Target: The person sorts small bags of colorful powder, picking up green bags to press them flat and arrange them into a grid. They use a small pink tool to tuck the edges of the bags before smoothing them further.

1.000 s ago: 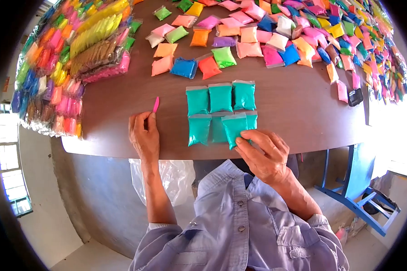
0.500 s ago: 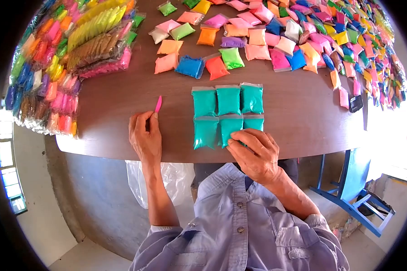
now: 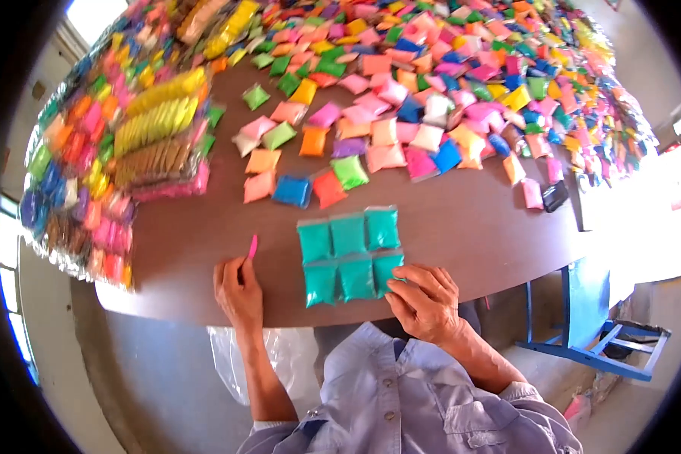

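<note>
Teal packets (image 3: 348, 233) of what looks like soft clay lie flat on the brown table, in two rows of 3 with edges touching. My right hand (image 3: 429, 303) is at the lower right teal packet (image 3: 387, 271), thumb and fingers closed at its right edge and covering part of it. To the left of the rows, my left hand (image 3: 239, 293) rests near the table's front edge. Its fingers pinch a small pink pointed plastic tool (image 3: 253, 246), whose tip sticks up past them; the rest is hidden in the grip.
Loose packets in many colours (image 3: 386, 132) spread across the back and right of the table (image 3: 197, 242). Bundled packets (image 3: 159, 129) are piled at the left. A black object (image 3: 555, 196) sits near the right edge. A blue chair (image 3: 586, 303) stands beyond it, and a clear plastic bag (image 3: 234, 363) hangs below the table.
The view has tilted up, showing more of the far pile. My right hand has shifted from the lower middle packet to the right edge of the lower right one. My left hand still holds the pink tool.
</note>
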`<state>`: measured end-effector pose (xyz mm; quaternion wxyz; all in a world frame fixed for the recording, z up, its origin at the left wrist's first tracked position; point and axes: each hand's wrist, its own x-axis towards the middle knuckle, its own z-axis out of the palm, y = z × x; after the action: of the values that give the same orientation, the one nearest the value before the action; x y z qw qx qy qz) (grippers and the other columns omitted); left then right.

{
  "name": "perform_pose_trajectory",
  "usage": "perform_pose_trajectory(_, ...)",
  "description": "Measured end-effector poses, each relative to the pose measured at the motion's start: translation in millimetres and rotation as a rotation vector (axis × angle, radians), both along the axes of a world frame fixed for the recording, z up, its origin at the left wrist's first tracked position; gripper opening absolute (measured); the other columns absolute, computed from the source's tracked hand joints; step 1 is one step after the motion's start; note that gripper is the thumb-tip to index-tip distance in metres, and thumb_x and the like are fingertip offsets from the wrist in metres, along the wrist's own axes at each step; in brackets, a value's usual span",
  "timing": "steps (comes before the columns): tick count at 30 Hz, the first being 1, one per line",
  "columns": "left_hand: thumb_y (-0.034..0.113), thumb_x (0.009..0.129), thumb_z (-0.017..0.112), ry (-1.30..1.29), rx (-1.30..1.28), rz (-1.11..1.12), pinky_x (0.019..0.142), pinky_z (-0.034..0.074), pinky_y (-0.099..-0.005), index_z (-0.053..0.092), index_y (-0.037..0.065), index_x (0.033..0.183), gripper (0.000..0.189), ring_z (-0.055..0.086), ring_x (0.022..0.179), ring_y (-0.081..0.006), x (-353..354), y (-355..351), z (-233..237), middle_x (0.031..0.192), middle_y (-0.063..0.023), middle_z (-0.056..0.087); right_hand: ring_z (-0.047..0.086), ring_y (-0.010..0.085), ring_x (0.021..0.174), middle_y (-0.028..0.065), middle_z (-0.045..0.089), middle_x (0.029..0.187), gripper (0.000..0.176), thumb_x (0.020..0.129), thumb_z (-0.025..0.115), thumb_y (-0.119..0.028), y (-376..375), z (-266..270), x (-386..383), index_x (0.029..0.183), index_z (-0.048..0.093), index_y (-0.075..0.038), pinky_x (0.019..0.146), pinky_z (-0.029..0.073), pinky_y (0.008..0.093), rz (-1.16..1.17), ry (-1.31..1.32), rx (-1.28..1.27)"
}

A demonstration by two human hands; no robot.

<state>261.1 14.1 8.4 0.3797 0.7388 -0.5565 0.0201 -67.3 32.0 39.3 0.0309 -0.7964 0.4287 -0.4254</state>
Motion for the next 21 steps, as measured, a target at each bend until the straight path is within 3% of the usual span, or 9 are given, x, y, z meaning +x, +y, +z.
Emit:
perform_pose_trajectory(3,0.008,0.096,0.070,0.007,0.006,-0.005,0.080,0.052,-0.0434,0.070,0.002,0.100,0.007,0.066,0.092,-0.0345,1,0,0,0.099,-0.0128,0.068,0.070,0.0275,0.090,0.0071,0.072,0.106,0.016,0.080,0.080,-0.005,4,5,-29,0.095,0.074,-0.008,0.077,0.055,0.0400,-0.119,-0.047,0.077)
perform_pose_trajectory(10,0.012,0.103,0.061,-0.059,-0.006,-0.029,0.080,0.050,-0.0463,0.067,-0.001,0.103,0.014,0.064,0.093,-0.0372,-7,-3,9,0.101,-0.0161,0.066,0.072,0.0308,0.091,0.0107,0.074,0.103,0.014,0.081,0.077,0.000,14,12,-97,0.094,0.075,-0.004,0.082,0.058,0.0402,-0.360,-0.090,0.116)
perform_pose_trajectory(21,0.016,0.105,0.061,-0.034,0.023,0.023,0.076,0.051,-0.0454,0.067,-0.003,0.102,0.020,0.065,0.088,-0.0381,11,-4,-6,0.098,-0.0181,0.068,0.073,0.0309,0.087,0.0136,0.073,0.101,0.015,0.080,0.076,0.004,-40,32,-169,0.095,0.074,-0.001,0.076,0.060,0.0390,-0.418,-0.089,0.066)
